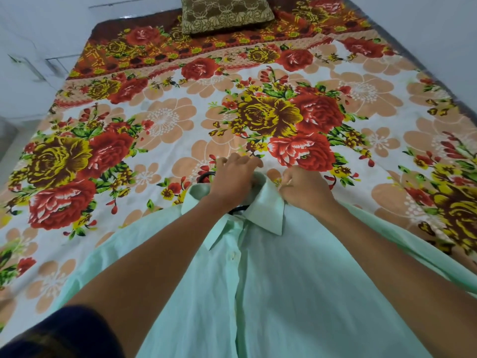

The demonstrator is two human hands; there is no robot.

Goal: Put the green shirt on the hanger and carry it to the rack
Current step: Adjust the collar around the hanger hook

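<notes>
A pale green button-up shirt lies front up on the bed, collar pointing away from me. A black hanger sits inside its neck; only the hook beyond the collar and a short dark piece under the collar show. My left hand rests on the collar's middle, fingers curled over the hanger's neck. My right hand pinches the right side of the collar. Both forearms reach over the shirt.
The bed carries a floral sheet with red, yellow and peach flowers. A brown patterned pillow lies at the far end. White walls border the bed on the left and right. No rack is in view.
</notes>
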